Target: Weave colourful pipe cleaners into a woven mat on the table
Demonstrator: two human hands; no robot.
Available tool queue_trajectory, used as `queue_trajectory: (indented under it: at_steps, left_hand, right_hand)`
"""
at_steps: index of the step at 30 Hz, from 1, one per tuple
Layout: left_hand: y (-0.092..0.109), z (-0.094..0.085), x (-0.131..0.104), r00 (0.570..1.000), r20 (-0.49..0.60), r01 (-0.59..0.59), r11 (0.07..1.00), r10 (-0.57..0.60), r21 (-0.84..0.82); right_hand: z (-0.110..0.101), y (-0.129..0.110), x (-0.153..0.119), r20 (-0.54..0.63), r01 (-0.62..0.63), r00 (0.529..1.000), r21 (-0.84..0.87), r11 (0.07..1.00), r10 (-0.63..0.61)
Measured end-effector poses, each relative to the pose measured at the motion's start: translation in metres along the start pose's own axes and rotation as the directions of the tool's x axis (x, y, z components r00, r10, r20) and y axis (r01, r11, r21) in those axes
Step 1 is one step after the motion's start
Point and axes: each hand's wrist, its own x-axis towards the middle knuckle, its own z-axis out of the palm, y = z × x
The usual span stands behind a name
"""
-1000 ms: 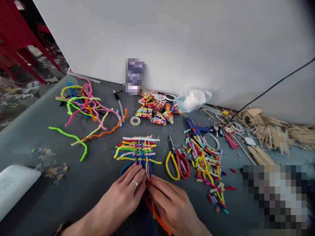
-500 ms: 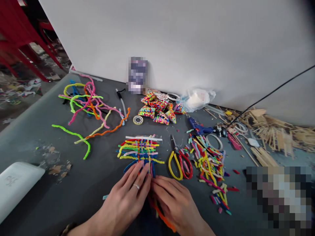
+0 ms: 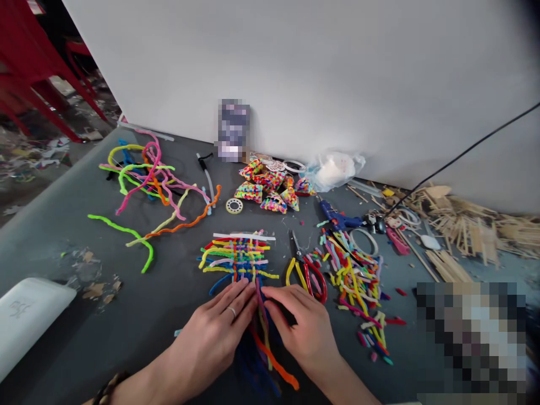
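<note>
A colourful woven mat of pipe cleaners (image 3: pixel 242 253) lies in front of me, with a white strip across its far edge. My left hand (image 3: pixel 223 320) presses on the mat's near end and holds it, fingers together and a ring on one. Beside the loose strands on the right is my right hand (image 3: pixel 301 320), its thumb and index finger apart with no strand visible between them. Loose pipe cleaner ends run toward me between the hands, among them an orange pipe cleaner (image 3: pixel 276 363). Scissors (image 3: pixel 301 267) with yellow and red handles lie just beyond my right hand.
Long pipe cleaners (image 3: pixel 147 174) tangle at the left. Cut pieces (image 3: pixel 358 275) pile at the right, near a blue glue gun (image 3: pixel 337 216) and tape ring. Small woven pouches (image 3: pixel 270 183) sit at the back. Wooden sticks (image 3: pixel 459 219) lie far right; a white device (image 3: pixel 29 320) is at left.
My right hand has drawn slightly right, away from the left hand, and its thumb and index finger have parted. More of the loose strands shows between the hands. My left hand stays on the mat.
</note>
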Motion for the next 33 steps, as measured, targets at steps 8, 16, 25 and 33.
queue_trajectory:
  at_steps: [8,16,25,33]
  left_hand:
    - [0.000,0.001,0.001,0.999,0.032,0.017,1.000,-0.016,-0.014]
    - [0.000,-0.002,-0.001,0.997,0.076,0.007,1.000,-0.007,0.001]
    - [-0.002,0.002,-0.002,0.996,0.086,0.003,1.000,-0.004,0.011]
    - [-0.003,-0.001,-0.001,0.993,0.119,-0.015,0.999,0.010,0.039]
  right_hand:
    - [-0.001,0.004,0.002,0.019,0.268,0.962,-0.259,0.928,-0.273]
    - [0.002,-0.001,-0.004,-0.046,-0.021,0.999,-0.077,0.997,0.017]
    - [0.000,-0.001,-0.005,-0.032,0.028,0.999,-0.082,0.996,-0.031]
    - [-0.003,0.009,-0.018,0.047,0.044,0.998,-0.038,0.998,-0.042]
